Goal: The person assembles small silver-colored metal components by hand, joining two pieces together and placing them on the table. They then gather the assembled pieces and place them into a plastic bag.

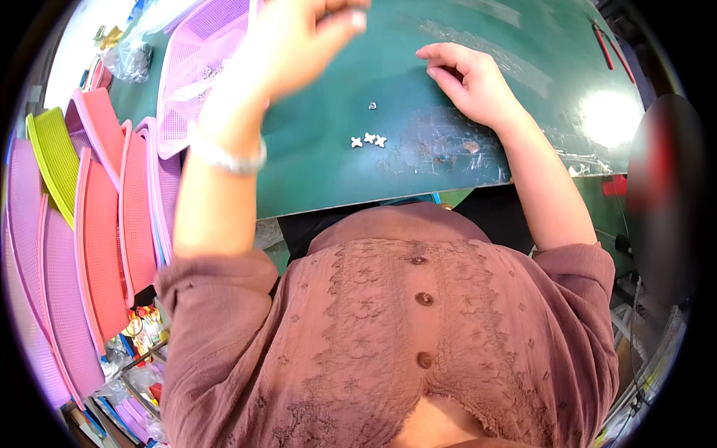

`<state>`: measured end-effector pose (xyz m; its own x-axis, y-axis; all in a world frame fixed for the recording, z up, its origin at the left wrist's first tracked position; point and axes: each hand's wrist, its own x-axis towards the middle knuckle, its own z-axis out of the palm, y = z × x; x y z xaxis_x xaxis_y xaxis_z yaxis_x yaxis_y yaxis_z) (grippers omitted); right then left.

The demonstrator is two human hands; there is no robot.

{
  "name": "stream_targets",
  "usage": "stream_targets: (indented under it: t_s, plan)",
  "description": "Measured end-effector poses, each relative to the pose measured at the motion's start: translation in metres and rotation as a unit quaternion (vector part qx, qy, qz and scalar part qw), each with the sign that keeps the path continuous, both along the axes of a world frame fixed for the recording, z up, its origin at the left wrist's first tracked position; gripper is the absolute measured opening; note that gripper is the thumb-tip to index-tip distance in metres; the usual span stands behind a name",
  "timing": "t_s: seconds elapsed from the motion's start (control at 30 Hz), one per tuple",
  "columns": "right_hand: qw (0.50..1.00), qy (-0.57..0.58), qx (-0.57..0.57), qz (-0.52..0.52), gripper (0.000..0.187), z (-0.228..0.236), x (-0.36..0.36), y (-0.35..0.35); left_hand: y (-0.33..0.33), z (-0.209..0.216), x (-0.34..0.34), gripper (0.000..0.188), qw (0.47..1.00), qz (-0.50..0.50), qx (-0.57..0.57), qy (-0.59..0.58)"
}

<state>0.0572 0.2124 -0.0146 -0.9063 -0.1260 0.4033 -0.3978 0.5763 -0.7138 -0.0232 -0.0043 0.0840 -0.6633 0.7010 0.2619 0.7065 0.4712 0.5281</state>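
My left hand (295, 48) is raised over the left part of the green tabletop (321, 172), close to a pink-purple mesh basket (173, 112). Its thumb and forefinger come close together; the picture's top edge cuts off the other fingers, and anything between them is hidden. My right hand (474, 86) rests on the table with fingers loosely bent and the thumb apart from them, holding nothing visible. Between the hands lie several small white four-lobed pieces (370, 139) in a cluster. A tiny shiny piece (373, 106) sits alone farther back. Inside the basket are a clear bag and small pale pieces (213, 72).
Nested pink, purple and green plastic baskets (101, 246) stand at the left. A clear plastic bag (128, 60) is at the far left. Red-handled pliers (609, 48) lie at the far right. A blurred dark and red object (661, 187) stands at the right edge.
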Motion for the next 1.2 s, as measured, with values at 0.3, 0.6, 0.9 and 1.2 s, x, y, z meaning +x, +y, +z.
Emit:
stream_targets:
  t_s: [0.3, 0.6, 0.9, 1.2]
  plan:
    - [0.991, -0.014, 0.08, 0.108, 0.04, 0.004, 0.004, -0.032, -0.029, -0.066, 0.089, 0.024, 0.999, -0.03, -0.032, -0.01]
    - [0.983, 0.027, 0.138, 0.115, 0.034, -0.003, -0.002, -0.059, -0.027, -0.095, 0.087, 0.015, 0.998, -0.042, 0.021, 0.044]
    - [0.978, -0.139, -0.111, 0.104, 0.038, 0.006, 0.017, -0.048, -0.04, -0.087, 0.093, 0.017, 0.996, -0.038, -0.026, 0.074]
    - [0.907, -0.283, -0.305, 0.067, 0.032, 0.025, 0.04, -0.064, -0.053, -0.095, 0.088, 0.013, 0.996, -0.058, 0.002, 0.063]
